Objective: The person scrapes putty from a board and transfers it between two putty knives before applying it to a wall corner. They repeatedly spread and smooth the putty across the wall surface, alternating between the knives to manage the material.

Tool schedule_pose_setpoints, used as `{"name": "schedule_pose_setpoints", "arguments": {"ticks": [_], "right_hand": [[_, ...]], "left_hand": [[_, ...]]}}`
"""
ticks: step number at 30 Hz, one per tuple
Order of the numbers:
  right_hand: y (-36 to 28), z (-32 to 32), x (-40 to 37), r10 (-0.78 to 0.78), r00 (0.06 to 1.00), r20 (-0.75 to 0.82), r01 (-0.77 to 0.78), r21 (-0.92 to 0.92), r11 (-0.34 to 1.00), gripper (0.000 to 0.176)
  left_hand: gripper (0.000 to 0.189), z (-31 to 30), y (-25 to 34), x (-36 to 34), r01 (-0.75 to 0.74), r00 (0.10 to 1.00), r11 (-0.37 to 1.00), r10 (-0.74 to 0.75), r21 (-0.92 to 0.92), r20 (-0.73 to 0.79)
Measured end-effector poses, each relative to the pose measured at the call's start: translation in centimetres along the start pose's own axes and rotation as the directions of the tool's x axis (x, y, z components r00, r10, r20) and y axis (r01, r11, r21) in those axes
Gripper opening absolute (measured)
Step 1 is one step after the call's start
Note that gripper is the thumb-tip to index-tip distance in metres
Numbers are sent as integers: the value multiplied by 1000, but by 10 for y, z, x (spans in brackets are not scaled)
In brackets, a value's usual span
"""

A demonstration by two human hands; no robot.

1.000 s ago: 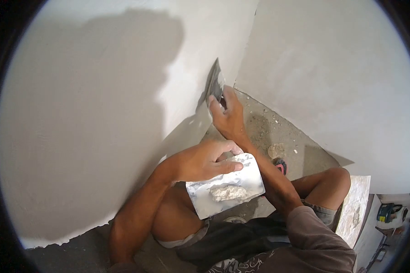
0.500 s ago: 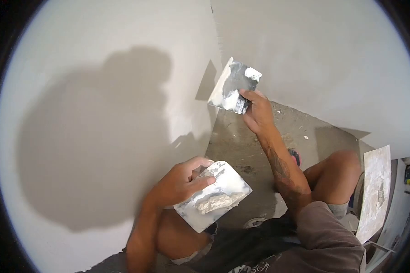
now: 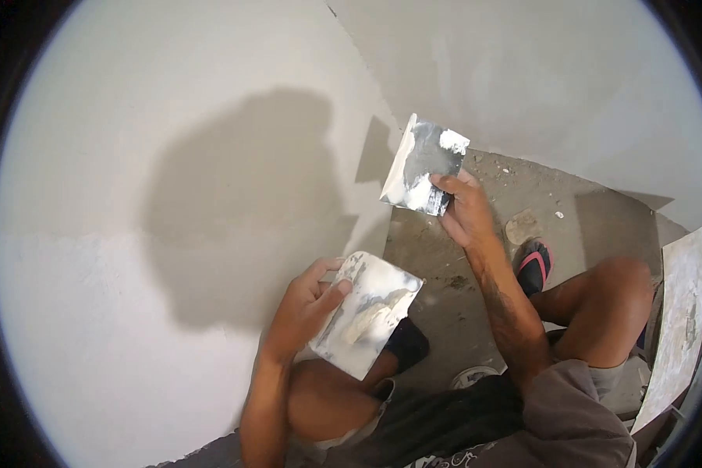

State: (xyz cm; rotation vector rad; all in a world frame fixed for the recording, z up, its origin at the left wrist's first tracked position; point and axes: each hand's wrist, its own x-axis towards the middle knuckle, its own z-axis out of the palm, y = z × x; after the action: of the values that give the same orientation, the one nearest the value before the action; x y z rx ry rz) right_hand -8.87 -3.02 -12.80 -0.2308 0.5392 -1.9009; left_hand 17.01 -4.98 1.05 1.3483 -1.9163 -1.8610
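My left hand (image 3: 308, 308) grips a flat plate smeared with plaster, a filling knife (image 3: 370, 285), thumb on its upper face. A lump of off-white plaster (image 3: 366, 326) lies on that blade. Higher up and to the right, my right hand (image 3: 466, 204) is closed on a second, dark-faced filling knife (image 3: 429, 160), thumb across its face. White plaster coats this one's left edge and sits in patches on it. It is held near the wall corner, over its own shadow; contact with the wall cannot be made out.
A pale wall (image 3: 78, 296) rises on the left and another wall (image 3: 554, 70) at the upper right. The dusty floor (image 3: 429, 265) has scattered crumbs. My sandalled foot (image 3: 534, 265) rests there. A stained board (image 3: 678, 320) leans at the right.
The view has shifted, showing more floor and my sandalled foot. The left filling knife has tilted, and its plaster lump looks flatter. Both hands keep their holds.
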Motion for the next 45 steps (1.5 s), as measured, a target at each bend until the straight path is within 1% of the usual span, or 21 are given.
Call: {"name": "schedule_pose_setpoints", "arguments": {"ticks": [3, 6, 9, 11, 12, 15, 18, 21, 25, 26, 32, 33, 34, 36, 39, 43, 45], "right_hand": [[-1, 7, -11, -20, 1000, 3, 20, -69, 997, 35], [-4, 21, -23, -59, 998, -11, 58, -63, 996, 34], [2, 29, -29, -103, 995, -13, 102, -70, 992, 33], [10, 31, -25, -117, 991, -68, 108, -132, 985, 33], [6, 28, -33, -119, 991, -58, 110, -134, 985, 33], [10, 27, -24, -154, 988, -29, 148, -152, 977, 32], [11, 28, -22, -204, 978, -40, 190, -224, 956, 32], [5, 34, -30, -206, 978, -42, 186, -283, 941, 35], [5, 34, -25, -213, 976, -37, 195, -281, 940, 36], [-4, 43, -40, -197, 980, -3, 189, -258, 947, 35], [-10, 54, -45, -212, 977, -11, 199, -297, 934, 33], [-20, 56, -57, -182, 983, 21, 181, -267, 946, 33], [-21, 57, -60, -185, 982, 31, 186, -270, 945, 33], [-23, 61, -63, -192, 980, 59, 200, -280, 939, 33], [-24, 70, -71, -234, 970, 61, 241, -298, 924, 32], [-25, 63, -72, -236, 967, 98, 255, -305, 917, 31], [-26, 62, -74, -239, 964, 114, 264, -329, 907, 30]], "left_hand": [[38, -1, -4, 1, -33, 999, 998, 35, 52, -25], [39, -2, -5, 1, -63, 997, 997, 65, 44, -44], [41, -15, -23, 10, -94, 993, 995, 91, -40, -76], [42, -28, -39, 27, -118, 989, 986, 107, -118, -98], [42, -18, -42, 20, -147, 981, 981, 128, -129, -146], [42, -30, -49, 50, -167, 979, 961, 135, -220, -152], [42, -34, -64, 69, -192, 977, 928, 151, -321, -149], [41, -33, -68, 64, -218, 964, 901, 138, -376, -229], [40, -38, -80, 66, -234, 948, 888, 118, -396, -295], [40, -29, -72, 39, -270, 928, 885, 134, -380, -347], [38, -22, -60, 35, -332, 926, 805, 177, -492, -335], [37, -9, -50, 16, -353, 911, 812, 184, -466, -369], [36, -8, -45, 13, -355, 912, 810, 191, -467, -362], [35, -4, -37, 9, -364, 907, 808, 194, -464, -373], [35, -3, -32, 7, -357, 910, 813, 192, -460, -366], [38, 9, -22, 5, -381, 900, 805, 208, -454, -384], [39, 7, -23, 5, -362, 898, 835, 194, -414, -394]]}}
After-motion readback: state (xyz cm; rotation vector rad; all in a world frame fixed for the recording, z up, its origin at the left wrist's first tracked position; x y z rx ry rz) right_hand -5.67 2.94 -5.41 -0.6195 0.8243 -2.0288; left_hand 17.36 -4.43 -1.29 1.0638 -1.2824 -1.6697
